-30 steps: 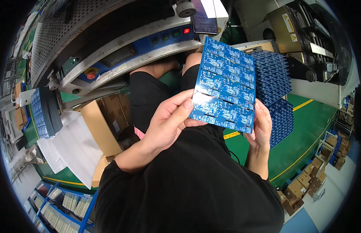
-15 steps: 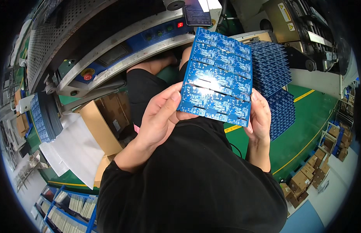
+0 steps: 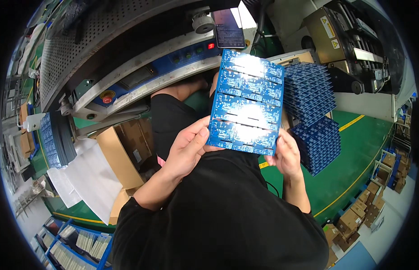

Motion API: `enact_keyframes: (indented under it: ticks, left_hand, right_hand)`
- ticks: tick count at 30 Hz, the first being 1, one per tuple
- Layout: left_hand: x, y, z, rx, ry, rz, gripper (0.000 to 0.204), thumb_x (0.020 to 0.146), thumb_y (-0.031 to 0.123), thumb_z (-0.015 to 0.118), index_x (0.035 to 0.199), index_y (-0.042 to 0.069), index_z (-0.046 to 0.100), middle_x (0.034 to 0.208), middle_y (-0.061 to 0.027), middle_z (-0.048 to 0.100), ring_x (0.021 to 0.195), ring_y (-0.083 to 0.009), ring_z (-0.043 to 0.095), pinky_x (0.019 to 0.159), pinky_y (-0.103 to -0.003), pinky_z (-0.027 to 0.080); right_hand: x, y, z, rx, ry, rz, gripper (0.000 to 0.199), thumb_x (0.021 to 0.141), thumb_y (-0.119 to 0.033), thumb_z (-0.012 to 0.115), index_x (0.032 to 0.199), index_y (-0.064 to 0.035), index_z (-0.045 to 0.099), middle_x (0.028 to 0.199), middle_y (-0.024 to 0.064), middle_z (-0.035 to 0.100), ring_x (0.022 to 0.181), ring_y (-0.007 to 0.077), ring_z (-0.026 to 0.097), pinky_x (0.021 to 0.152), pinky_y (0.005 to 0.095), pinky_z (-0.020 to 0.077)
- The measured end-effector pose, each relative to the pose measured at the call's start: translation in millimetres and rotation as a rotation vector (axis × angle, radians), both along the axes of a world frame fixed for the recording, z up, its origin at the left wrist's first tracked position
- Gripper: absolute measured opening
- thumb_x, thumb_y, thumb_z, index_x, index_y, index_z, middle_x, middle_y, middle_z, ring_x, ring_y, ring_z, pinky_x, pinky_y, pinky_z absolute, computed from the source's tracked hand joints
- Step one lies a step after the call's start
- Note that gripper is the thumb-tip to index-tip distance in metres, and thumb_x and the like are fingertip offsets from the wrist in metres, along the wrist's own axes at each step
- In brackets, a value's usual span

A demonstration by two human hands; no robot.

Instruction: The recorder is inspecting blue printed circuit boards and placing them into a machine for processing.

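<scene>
A blue circuit board panel (image 3: 225,105), divided into rows of small boards, is held up in front of me over my lap. Bright glare hides parts of its face. My left hand (image 3: 187,146) grips its lower left edge, thumb on the front. At the lower right corner, my right hand (image 3: 287,154) closes on the edge, its fingers partly behind the board. Beyond the panel on the right, a tall stack of blue circuit boards (image 3: 310,92) stands, with more stacked boards (image 3: 318,144) below it.
An open cardboard box (image 3: 117,153) with white foam sheet (image 3: 90,177) sits at left. Ahead is a machine panel with a red emergency button (image 3: 107,97) and a phone (image 3: 229,31). Another machine (image 3: 342,49) stands far right; cardboard boxes (image 3: 351,219) lie lower right.
Both hands have brought the panel a little lower and to the left, and it is less tilted. The glare on its face has spread. Both hands keep their hold.
</scene>
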State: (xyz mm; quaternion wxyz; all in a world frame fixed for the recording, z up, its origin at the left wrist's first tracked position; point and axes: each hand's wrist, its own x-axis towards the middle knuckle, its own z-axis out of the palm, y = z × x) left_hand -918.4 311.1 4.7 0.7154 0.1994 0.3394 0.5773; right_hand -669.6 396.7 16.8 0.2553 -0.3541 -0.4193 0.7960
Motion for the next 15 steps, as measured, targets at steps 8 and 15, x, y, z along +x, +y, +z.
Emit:
enact_keyframes:
  ticks: [8, 15]
  left_hand:
    - [13, 23, -24, -0.020, -0.061, -0.056, 0.044, 0.103, 0.026, 0.037, 0.138, -0.001, 0.039, 0.127, -0.0127, 0.055, 0.114, -0.0206, 0.057, 0.097, -0.035, 0.046]
    - [-1, 12, -38, -0.049, 0.003, -0.102, 0.042, 0.102, 0.025, 0.039, 0.134, -0.001, 0.043, 0.129, -0.0159, 0.054, 0.117, -0.0236, 0.055, 0.099, -0.036, 0.043]
  right_hand:
    - [22, 24, 14, 0.065, -0.167, -0.067, 0.033, 0.100, -0.027, 0.043, 0.106, 0.0033, 0.054, 0.059, 0.0036, 0.054, 0.046, 0.0078, 0.045, 0.043, 0.0198, 0.0348]
    - [66, 89, 63, 0.526, -0.198, -0.500, 0.032, 0.100, -0.027, 0.043, 0.107, 0.0021, 0.054, 0.059, -0.0001, 0.049, 0.044, 0.0039, 0.038, 0.038, 0.0185, 0.0281]
